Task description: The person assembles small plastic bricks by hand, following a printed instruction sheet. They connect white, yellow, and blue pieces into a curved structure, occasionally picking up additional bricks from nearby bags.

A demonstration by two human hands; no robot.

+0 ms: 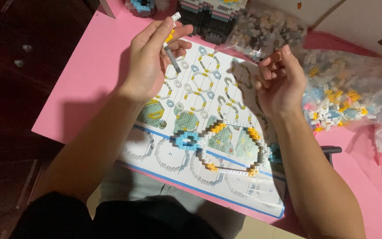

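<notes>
Fingers of the left hand (pixel 149 62) are pinching a thin strip of tiny bricks (pixel 170 42) above the instruction sheet (pixel 200 88); the right hand (pixel 279 82) is curling loosely, holding nothing visible. Below both, the brick ring (pixel 233 148) is lying fragile; a slipping strip could be breaking it apart.

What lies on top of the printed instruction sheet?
A white ring of small bricks with yellow sections and a blue brick ring rest on the instruction sheet. Hands hide its upper diagrams.

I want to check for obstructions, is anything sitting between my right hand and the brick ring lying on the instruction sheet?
Nothing visible does. The right hand hovers above the instruction sheet, and only bare printed sheet separates it from the white, yellow and blue brick ring.
</notes>
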